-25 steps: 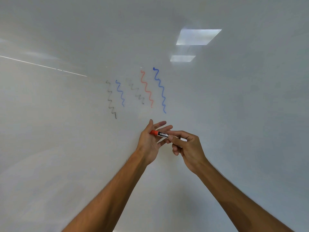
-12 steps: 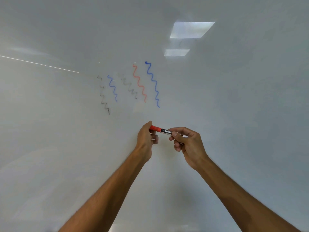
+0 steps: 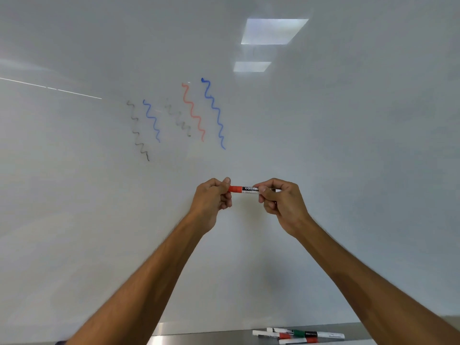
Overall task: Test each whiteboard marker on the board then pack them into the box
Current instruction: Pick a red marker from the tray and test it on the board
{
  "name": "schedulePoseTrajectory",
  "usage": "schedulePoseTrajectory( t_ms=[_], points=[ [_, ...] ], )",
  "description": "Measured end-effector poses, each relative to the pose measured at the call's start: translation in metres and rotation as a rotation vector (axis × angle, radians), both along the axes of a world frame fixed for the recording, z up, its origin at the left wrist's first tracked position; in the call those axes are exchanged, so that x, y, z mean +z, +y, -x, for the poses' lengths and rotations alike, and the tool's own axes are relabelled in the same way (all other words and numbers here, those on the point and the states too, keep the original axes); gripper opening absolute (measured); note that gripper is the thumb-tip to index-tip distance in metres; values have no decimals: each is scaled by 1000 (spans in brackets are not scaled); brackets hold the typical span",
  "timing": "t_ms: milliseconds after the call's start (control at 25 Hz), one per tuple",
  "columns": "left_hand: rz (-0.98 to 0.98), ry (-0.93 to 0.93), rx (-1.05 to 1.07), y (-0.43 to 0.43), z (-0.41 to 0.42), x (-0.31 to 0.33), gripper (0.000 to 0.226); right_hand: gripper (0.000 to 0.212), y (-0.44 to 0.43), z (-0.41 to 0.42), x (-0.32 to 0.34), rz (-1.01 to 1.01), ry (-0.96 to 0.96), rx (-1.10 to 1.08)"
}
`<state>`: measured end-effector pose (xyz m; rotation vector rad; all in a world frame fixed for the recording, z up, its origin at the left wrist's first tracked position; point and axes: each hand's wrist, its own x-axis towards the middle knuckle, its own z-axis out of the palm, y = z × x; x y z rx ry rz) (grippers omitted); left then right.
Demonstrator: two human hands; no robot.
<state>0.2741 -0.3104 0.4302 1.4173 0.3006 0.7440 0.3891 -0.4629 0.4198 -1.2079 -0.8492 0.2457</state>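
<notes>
Both hands up at the white glossy whiteboard [image 3: 348, 145]: left hand [image 3: 211, 199] fingers pinch the red-capped marker's [image 3: 245, 189] cap end, right hand [image 3: 281, 202] fingers pinch its barrel, held level.

Glossy white board [image 3: 348, 170] fills view. Large light reflection [image 3: 273, 31] upper right, small reflection [image 3: 251, 66] just below. Thin bright streak [image 3: 49, 87] left. Metal ledge [image 3: 199, 337] along bottom.

White board [image 3: 348, 170] — grey, blue, red squiggles [image 3: 192, 108], red-capped marker [image 3: 242, 189], possibly green-banded marker [image 3: 300, 333]
</notes>
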Motion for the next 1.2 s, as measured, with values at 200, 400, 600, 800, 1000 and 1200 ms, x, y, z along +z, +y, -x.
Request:
schedulePoseTrajectory(
  t_ms=[200,400,600,800,1000,1200],
  points=[
    [-49,43,-111,-1,-2,-5,26,14,-13,-10,1,130,3,16],
    [-80,51,-48,-9,-19,-24,23,12,-33,-19,-15,235,-64,-116],
    [-150,130,-42,-32,-48,-69,25,8,-75,-39,-64,416,-236,-244],
    [-186,225,-164,-74,-82,-123,22,7,-129,-55,-131,617,-260,-313],
    [-386,313,-229,-130,-119,-177,27,6,-204,-69,-194,661,-61,-394],
    [-688,352,-314,-202,-152,-248,24,7,-285,-85,-267,703,120,-461]
  ],
)
